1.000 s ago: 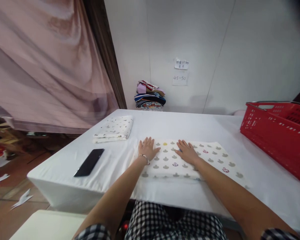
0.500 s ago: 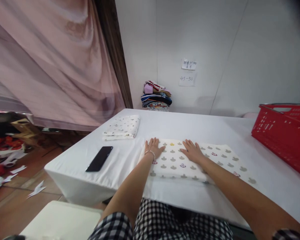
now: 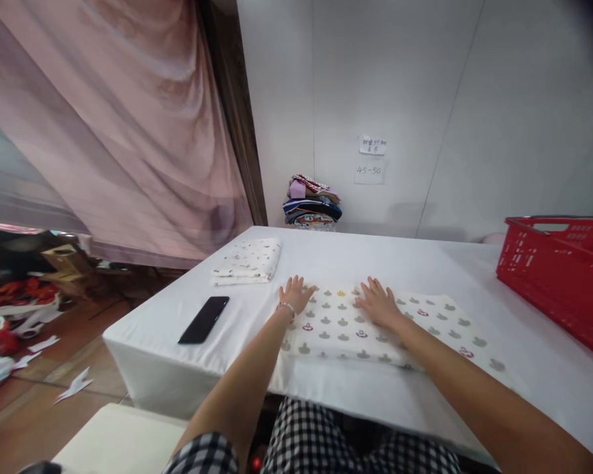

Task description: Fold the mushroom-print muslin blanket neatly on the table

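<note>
A white cloth (image 3: 340, 322) printed with grey ducks and a few coloured figures lies folded flat on the white-covered table (image 3: 375, 253). My left hand (image 3: 296, 296), a bracelet at its wrist, rests with fingers spread on the cloth's far left corner. Palm down on the middle of the same cloth lies my right hand (image 3: 379, 303), its fingers also stretched out. Neither hand grips anything. The right part of the cloth extends beyond my right forearm, which hides a strip of it.
A folded patterned cloth (image 3: 250, 260) and a black phone (image 3: 204, 320) lie at the left. A red plastic basket (image 3: 553, 270) stands at the right. Stacked fabrics (image 3: 311, 204) sit by the wall, below paper signs (image 3: 370, 171). A pink curtain (image 3: 128, 131) hangs at left.
My left hand has slid left along the cloth to its edge, fingers spread wider. My right hand stays in about the same place. The view has tilted up slightly.
</note>
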### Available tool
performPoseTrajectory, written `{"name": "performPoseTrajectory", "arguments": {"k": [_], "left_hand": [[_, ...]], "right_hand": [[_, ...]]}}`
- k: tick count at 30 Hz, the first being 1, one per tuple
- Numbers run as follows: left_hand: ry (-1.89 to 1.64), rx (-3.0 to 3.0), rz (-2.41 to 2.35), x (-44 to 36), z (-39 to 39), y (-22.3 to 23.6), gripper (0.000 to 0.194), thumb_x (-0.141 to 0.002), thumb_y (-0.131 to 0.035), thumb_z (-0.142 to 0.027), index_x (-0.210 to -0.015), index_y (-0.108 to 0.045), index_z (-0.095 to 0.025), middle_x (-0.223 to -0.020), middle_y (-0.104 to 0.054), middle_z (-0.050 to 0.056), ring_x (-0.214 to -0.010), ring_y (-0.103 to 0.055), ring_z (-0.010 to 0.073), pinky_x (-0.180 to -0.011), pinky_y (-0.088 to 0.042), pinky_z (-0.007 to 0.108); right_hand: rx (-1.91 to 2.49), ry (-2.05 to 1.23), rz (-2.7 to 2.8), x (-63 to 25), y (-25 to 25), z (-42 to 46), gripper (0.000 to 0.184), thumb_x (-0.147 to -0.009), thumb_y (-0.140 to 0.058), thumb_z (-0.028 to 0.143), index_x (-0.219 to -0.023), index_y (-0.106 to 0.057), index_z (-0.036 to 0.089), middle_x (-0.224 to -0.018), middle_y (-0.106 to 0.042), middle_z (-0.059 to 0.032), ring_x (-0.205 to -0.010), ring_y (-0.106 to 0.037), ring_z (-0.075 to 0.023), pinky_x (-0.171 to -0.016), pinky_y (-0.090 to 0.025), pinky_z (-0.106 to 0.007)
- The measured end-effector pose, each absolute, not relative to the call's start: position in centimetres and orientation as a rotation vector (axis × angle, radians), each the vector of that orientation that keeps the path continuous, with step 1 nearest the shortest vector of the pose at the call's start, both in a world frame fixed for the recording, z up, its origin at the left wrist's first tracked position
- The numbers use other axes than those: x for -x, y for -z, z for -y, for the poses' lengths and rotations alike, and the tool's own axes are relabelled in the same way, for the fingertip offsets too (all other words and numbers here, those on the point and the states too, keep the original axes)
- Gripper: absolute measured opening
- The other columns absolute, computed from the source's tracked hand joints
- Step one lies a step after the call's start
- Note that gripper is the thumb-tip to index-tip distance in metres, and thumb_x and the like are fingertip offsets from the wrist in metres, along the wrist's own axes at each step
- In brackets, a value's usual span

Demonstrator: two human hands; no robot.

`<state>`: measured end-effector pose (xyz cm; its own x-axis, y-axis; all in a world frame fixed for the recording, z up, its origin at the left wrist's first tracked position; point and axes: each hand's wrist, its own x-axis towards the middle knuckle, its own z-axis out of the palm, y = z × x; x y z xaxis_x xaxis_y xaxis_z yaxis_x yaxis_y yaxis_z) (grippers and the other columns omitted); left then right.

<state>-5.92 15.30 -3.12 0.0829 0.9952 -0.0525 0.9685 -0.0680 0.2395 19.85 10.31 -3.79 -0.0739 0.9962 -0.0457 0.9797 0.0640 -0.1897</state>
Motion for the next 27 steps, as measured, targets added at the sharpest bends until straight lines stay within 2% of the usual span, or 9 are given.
{"name": "performPoseTrajectory", "arguments": {"k": [3,7,12,16,22,25,27], "left_hand": [[-0.153,-2.134,-2.008,6.9,-14.3,4.2,0.077,-0.082,-0.023,-0.065,-0.143,-0.022,-0.02,-0.153,-0.012,0.005,-0.14,-0.007,0.0258,-0.111,-0.009,0.052],[-0.151,-2.095,-1.988,7.1,-13.6,5.0,0.079,-0.08,-0.025,-0.066,-0.144,-0.018,-0.02,-0.154,-0.007,0.004,-0.14,-0.008,0.0256,-0.111,-0.014,0.049],[-0.193,-2.081,-1.978,6.9,-13.4,4.5,0.077,-0.081,-0.027,-0.063,-0.144,-0.021,-0.02,-0.154,-0.009,0.004,-0.139,-0.012,0.0258,-0.111,-0.014,0.049],[-0.222,-2.089,-1.983,7.0,-13.7,4.3,0.075,-0.081,-0.03,-0.062,-0.143,-0.024,-0.019,-0.153,-0.012,0.005,-0.138,-0.015,0.0263,-0.11,-0.017,0.05],[-0.264,-1.979,-1.997,7.6,-15.2,3.4,0.069,-0.084,-0.033,-0.054,-0.14,-0.028,-0.015,-0.15,-0.024,0.01,-0.131,-0.034,0.0254,-0.105,-0.03,0.04],[-0.302,-1.903,-2.07,7.9,-15.5,2.8,0.066,-0.085,-0.036,-0.049,-0.137,-0.034,-0.01,-0.142,-0.038,0.017,-0.126,-0.041,0.0276,-0.1,-0.035,0.037],[-0.289,-1.871,-2.101,8.1,-15.6,2.5,0.063,-0.084,-0.038,-0.048,-0.134,-0.038,-0.009,-0.134,-0.047,0.019,-0.123,-0.045,0.0294,-0.097,-0.037,0.039]], "right_hand": [[1.927,-0.235,2.328,-18.2,4.2,-9.4,0.066,-0.09,-0.021,0.055,-0.145,-0.023,0.018,-0.153,-0.004,-0.0051,-0.14,0.002,-0.0218,-0.11,-0.002,-0.047],[1.878,-0.329,2.418,-17.1,5.1,-8.9,0.068,-0.089,-0.02,0.058,-0.144,-0.026,0.018,-0.153,-0.011,-0.0064,-0.14,-0.004,-0.0221,-0.11,0.001,-0.045],[1.915,-0.475,2.358,-16.9,3.8,-9.4,0.065,-0.089,-0.02,0.055,-0.143,-0.027,0.02,-0.153,-0.01,-0.0062,-0.14,-0.004,-0.0223,-0.109,-0.002,-0.045],[1.901,-0.41,2.282,-16.9,3.3,-9.7,0.067,-0.089,-0.023,0.055,-0.145,-0.022,0.018,-0.153,-0.007,-0.0067,-0.14,-0.001,-0.0225,-0.109,0.0,-0.045],[1.924,-0.468,2.278,-17.1,4.1,-10.0,0.065,-0.09,-0.023,0.055,-0.143,-0.026,0.018,-0.153,-0.008,-0.0078,-0.139,-0.002,-0.0236,-0.108,-0.001,-0.048],[1.943,-0.508,2.228,-17.1,3.3,-10.3,0.063,-0.089,-0.027,0.055,-0.142,-0.028,0.021,-0.153,-0.012,-0.0075,-0.139,-0.006,-0.0238,-0.108,-0.005,-0.048],[1.998,-0.451,2.16,-17.1,2.9,-10.6,0.064,-0.089,-0.027,0.055,-0.143,-0.025,0.02,-0.153,-0.01,-0.0077,-0.139,-0.005,-0.0234,-0.108,-0.004,-0.047]]}}
